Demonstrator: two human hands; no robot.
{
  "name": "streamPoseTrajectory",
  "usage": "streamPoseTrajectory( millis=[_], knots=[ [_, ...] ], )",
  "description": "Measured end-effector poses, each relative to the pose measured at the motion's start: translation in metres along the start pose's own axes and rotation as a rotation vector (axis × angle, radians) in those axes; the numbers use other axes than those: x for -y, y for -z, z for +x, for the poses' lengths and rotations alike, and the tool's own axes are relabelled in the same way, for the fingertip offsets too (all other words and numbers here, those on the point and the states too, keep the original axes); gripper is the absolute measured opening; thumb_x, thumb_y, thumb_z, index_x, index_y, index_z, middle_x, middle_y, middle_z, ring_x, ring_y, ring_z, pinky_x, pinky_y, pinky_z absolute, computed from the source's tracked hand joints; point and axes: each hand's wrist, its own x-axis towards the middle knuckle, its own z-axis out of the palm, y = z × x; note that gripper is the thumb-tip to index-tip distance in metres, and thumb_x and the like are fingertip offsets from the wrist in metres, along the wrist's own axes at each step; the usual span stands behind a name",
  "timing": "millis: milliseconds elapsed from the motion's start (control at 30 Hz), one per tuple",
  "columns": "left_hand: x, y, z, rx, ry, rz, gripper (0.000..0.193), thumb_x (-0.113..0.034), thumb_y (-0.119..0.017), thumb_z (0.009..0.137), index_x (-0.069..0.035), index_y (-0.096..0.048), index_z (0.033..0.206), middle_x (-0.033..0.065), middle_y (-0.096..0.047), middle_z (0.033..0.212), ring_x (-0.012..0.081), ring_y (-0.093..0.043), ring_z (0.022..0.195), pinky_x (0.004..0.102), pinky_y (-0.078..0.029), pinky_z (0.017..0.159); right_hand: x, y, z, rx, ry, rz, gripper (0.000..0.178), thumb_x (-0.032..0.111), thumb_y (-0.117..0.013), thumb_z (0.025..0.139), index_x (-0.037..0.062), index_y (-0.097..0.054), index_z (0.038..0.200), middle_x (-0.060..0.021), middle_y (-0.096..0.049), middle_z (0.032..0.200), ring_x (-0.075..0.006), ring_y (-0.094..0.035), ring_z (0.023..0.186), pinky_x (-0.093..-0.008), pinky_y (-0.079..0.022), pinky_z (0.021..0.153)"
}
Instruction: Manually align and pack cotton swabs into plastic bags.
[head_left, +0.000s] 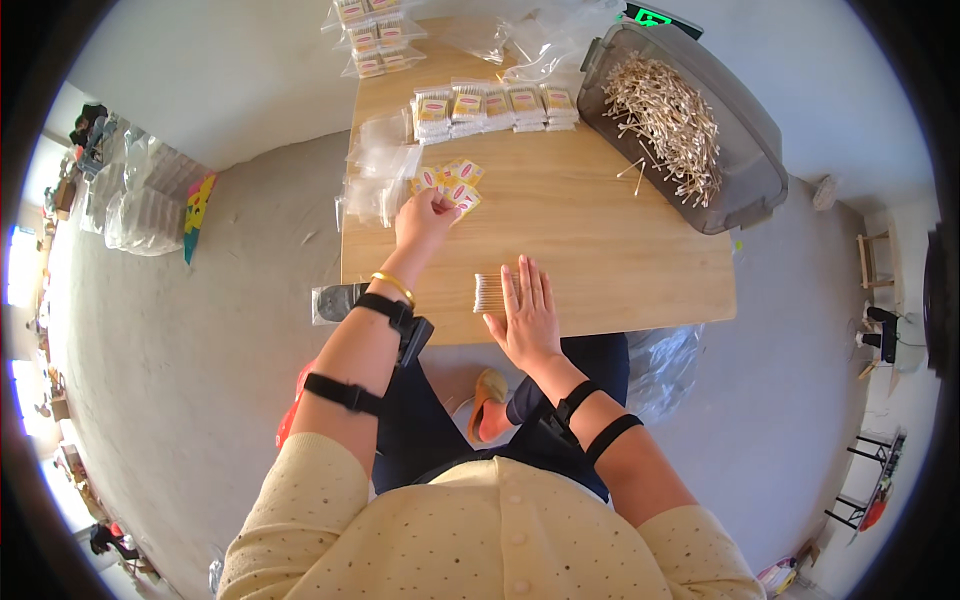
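Observation:
At the pile of small yellow and white printed cards (458, 172), my left hand (424, 218) has its fingers pinched on the edge of one card. My right hand (530, 312) lies flat with fingers stretched, its left side resting on a neat row of cotton swabs (487, 293) near the table's front edge. Part of that row is hidden under the fingers. Clear plastic bags (378, 200) are stacked just left of the cards.
Filled packs of swabs (470, 104) stand in a row farther back on the wooden table (620, 280), with more packs (375, 35) at the far left corner. A grey bin (745, 165) of loose swabs (665, 120) sits at the right. Plastic film (550, 40) lies behind.

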Motion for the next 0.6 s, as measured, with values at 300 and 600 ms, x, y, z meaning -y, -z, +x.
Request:
streamPoseTrajectory(
  millis=[300, 600],
  knots=[
    [0.022, -0.006, -0.082, 0.296, -0.074, -0.388, 0.021, -0.009, -0.078, 0.088, -0.002, -0.074, 0.108, 0.0058, -0.076, 0.088, 0.0110, -0.069, 0.079, 0.0276, -0.055, 0.073, -0.002, -0.003, 0.000, -0.028, -0.028, -0.013, 0.084, 0.045, -0.062, 0.096, -0.0018, -0.029, 0.158, -0.0304, -0.023, 0.164, -0.0422, -0.019, 0.155, -0.0526, -0.016, 0.127],
    [-0.015, -0.022, -0.086, 0.286, -0.152, -0.037, 0.036, -0.025, -0.083, 0.084, -0.006, -0.067, 0.109, 0.0122, -0.076, 0.088, 0.0262, -0.073, 0.082, 0.0371, -0.056, 0.072, -0.005, -0.001, -0.003, -0.058, -0.006, 0.033, 0.083, 0.044, -0.061, 0.097, 0.0003, -0.028, 0.159, -0.0318, -0.023, 0.164, -0.0444, -0.021, 0.155, -0.0544, -0.016, 0.127]
  ],
)
